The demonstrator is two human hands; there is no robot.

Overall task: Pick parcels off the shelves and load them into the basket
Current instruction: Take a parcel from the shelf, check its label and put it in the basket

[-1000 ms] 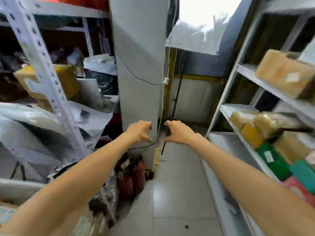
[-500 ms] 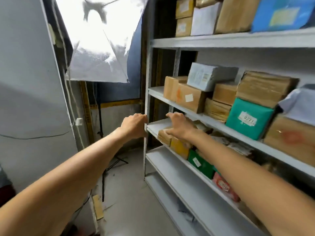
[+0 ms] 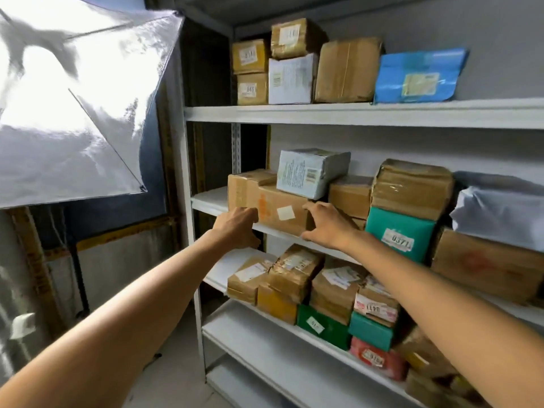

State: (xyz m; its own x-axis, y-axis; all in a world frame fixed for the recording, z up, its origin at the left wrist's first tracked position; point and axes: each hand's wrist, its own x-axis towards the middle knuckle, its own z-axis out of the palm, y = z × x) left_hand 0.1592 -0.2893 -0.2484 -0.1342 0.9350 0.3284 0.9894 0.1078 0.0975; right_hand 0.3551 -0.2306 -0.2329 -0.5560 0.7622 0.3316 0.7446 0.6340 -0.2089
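Note:
A long brown cardboard box [image 3: 273, 206] with an orange mark and a white sticker lies at the left end of the middle shelf [image 3: 206, 201]. My left hand [image 3: 238, 228] is at the box's lower left front, fingers loosely curled and touching its face. My right hand [image 3: 326, 225] is at the box's right end, with the fingers reaching over the corner and the thumb at the bottom edge. A pale blue-grey parcel [image 3: 309, 172] rests on top of the box. The basket is out of view.
White metal shelving holds many parcels: brown boxes and a blue bag [image 3: 418, 76] above, a green parcel [image 3: 400, 234] marked 0371 to the right, and several small parcels [image 3: 294, 275] on the shelf below. A bright softbox [image 3: 73, 113] hangs at the left. The lowest shelves are partly bare.
My view has swung from the aisle to face the right-hand shelving. Both hands have risen from the lower shelf's edge to the brown box on the middle shelf.

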